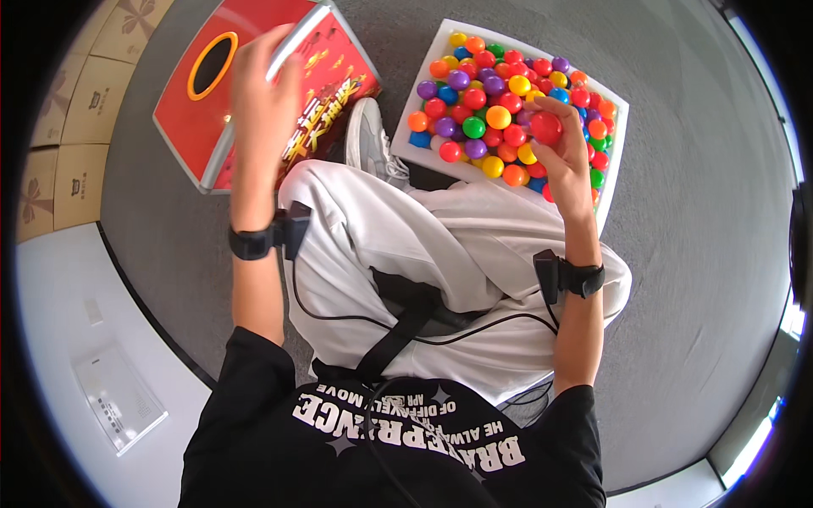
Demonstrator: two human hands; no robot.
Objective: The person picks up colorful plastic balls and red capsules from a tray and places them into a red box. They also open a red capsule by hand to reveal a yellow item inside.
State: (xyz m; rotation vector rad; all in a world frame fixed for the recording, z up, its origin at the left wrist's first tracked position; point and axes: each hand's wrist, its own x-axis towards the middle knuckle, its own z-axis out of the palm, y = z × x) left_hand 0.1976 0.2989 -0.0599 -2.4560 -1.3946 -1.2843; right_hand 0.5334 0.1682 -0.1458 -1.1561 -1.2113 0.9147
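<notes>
My right hand [572,161] is closed round a red plastic ball [545,128], held above the right side of a white tray [619,140]. Many small balls in red, orange, yellow, green, blue and purple fill that tray. On the left, my left hand [264,106] is over a red box [179,118] with silver edges and gold decoration on one side. A round black opening [212,66] with an orange rim lies in the box's face, just left of that hand. Motion smears the left fingers, so their grip cannot be made out.
My crossed legs in white trousers [373,203] and a grey shoe [366,140] lie close to box and tray. A black cable [440,340] links the wrist straps across my lap. Cardboard boxes [93,97] stand along the left on the grey floor [703,212].
</notes>
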